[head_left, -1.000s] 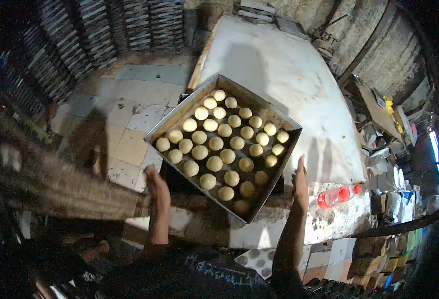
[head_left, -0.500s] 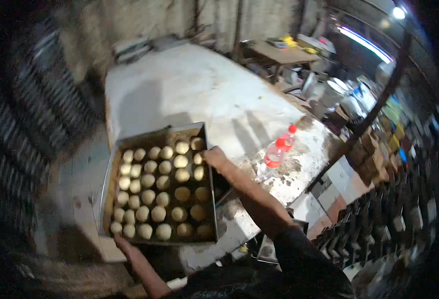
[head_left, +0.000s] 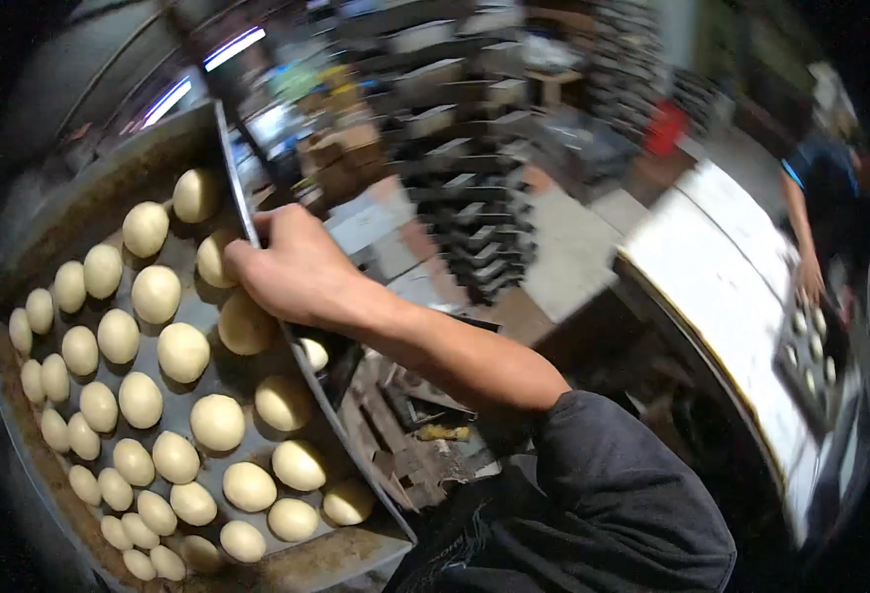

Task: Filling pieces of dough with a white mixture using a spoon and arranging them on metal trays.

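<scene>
A deep metal baking tray (head_left: pixel 79 212) fills the left of the head view, tilted and close to me. Rows of pale, round dough balls (head_left: pixel 183 353) lie on its dark bottom. My right hand (head_left: pixel 297 265) grips the tray's right-hand rim, thumb on the inner side above the dough and fingers folded over the edge. My left hand is out of view. One pale ball (head_left: pixel 312 354) shows just past the rim below my right wrist; what it rests on is hidden.
A tall stack of dark trays (head_left: pixel 467 158) stands ahead. Cardboard boxes (head_left: pixel 344 148) are left of it. At the right is a long white table (head_left: pixel 702 257), where another person (head_left: pixel 830 188) reaches to a dark tray of pale pieces (head_left: pixel 801 371).
My view has swung right, away from the white table with the red-capped bottles. The tray came along, now nearer and tilted. My right hand stays on its rim; my left hand has left view.
</scene>
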Demonstrator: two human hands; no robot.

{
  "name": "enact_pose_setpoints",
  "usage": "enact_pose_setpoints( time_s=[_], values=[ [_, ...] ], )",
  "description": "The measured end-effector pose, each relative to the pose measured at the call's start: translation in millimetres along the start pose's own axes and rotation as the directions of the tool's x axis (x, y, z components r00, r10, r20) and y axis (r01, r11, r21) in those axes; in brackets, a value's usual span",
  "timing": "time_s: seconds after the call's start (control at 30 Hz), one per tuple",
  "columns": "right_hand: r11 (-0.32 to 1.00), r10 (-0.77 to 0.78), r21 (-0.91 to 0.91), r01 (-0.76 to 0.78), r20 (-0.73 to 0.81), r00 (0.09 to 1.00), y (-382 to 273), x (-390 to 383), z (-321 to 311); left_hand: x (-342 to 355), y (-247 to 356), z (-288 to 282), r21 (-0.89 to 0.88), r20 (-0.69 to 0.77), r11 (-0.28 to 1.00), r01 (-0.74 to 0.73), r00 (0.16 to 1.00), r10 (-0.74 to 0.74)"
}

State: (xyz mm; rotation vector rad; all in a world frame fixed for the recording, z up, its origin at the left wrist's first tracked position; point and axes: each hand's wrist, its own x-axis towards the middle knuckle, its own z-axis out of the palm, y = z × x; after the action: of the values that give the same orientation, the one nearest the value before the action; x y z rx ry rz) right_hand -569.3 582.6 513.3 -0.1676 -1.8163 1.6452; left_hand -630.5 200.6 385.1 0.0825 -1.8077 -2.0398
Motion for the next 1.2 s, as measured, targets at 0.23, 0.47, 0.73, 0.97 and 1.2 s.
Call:
enact_pose_setpoints(
  time_s=[0.23,0.47,0.73,0.97,1.2],
  values=[
    [0.989,0.049,-0.068,-0.131,-0.688,0.724,-33.4,-193.5,-280.6,-74.9,7.6,184.8,0.069,0.556,0.926,-0.372,0.785,0.274],
    [0.845,0.016,-0.043,-0.534,-0.994,0.106,41.0,-367.9,-445.7,-340.1,-62.1,438.3,0.207,0.946,0.774,0.598,0.080,-0.315],
    [0.772,-0.036,0.172,-0.612,-0.949,-0.312,129.5,-443.0,-526.4,-496.7,-123.2,560.8,0.426,0.887,0.811,0.402,-0.364,-0.285],
    [0.677,-0.027,0.282,-0.679,-0.913,-0.406,118.6,-384.9,-595.1,-556.9,-122.1,701.3,0.366,0.839,0.907,0.206,-0.494,-0.227],
    [-0.284,-0.353,-0.328,-0.901,-0.838,0.416,84.7,-342.7,-653.4,-579.6,-146.6,769.2,0.256,0.908,0.966,-0.028,-0.335,-0.250]
  ],
)
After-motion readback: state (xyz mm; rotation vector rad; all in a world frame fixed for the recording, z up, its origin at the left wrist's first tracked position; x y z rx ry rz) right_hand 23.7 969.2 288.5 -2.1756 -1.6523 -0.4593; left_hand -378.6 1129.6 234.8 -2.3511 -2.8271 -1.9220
